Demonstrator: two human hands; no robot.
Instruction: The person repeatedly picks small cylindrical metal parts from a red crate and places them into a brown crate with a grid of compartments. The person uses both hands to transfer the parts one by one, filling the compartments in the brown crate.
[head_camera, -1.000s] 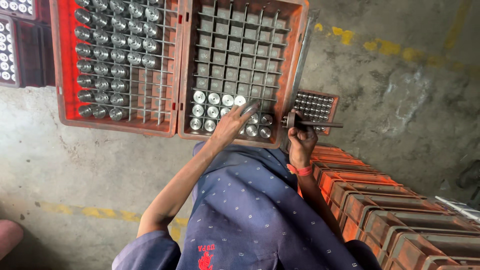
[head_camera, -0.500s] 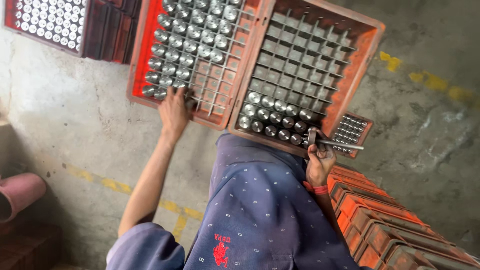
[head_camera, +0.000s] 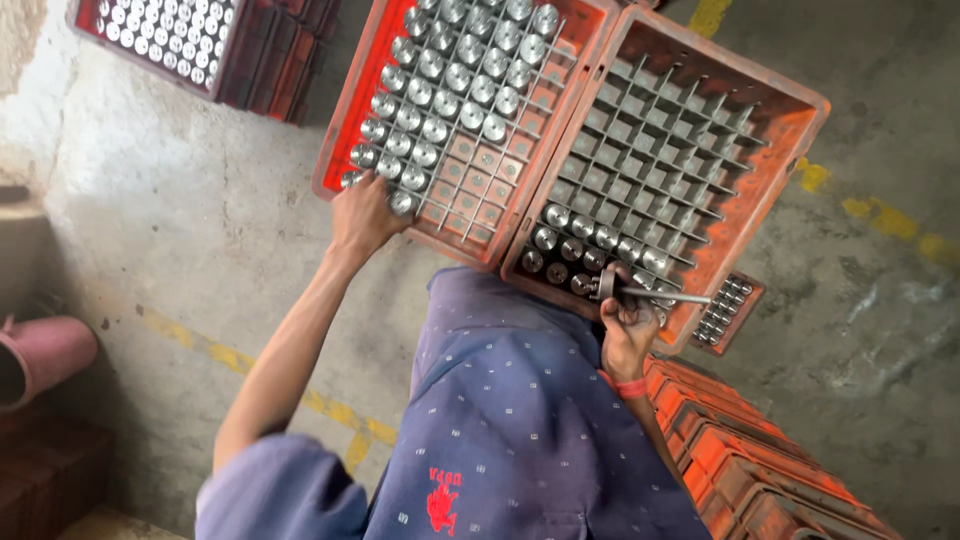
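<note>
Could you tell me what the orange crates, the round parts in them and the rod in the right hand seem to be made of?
The orange crates look like moulded plastic, matte and scuffed, with a grey divider grid. The round parts look like bare metal: silvery and shiny on top. The rod in the right hand also looks metallic, grey and dull. The left hand touches a part at the fuller crate's edge.

One head-worn camera — looking steeply down over the torso; crates and floor near.

A grey concrete floor with a worn yellow painted line carries two orange gridded plastic crates at twelve o'clock and stacked orange crates at five o'clock.
</note>
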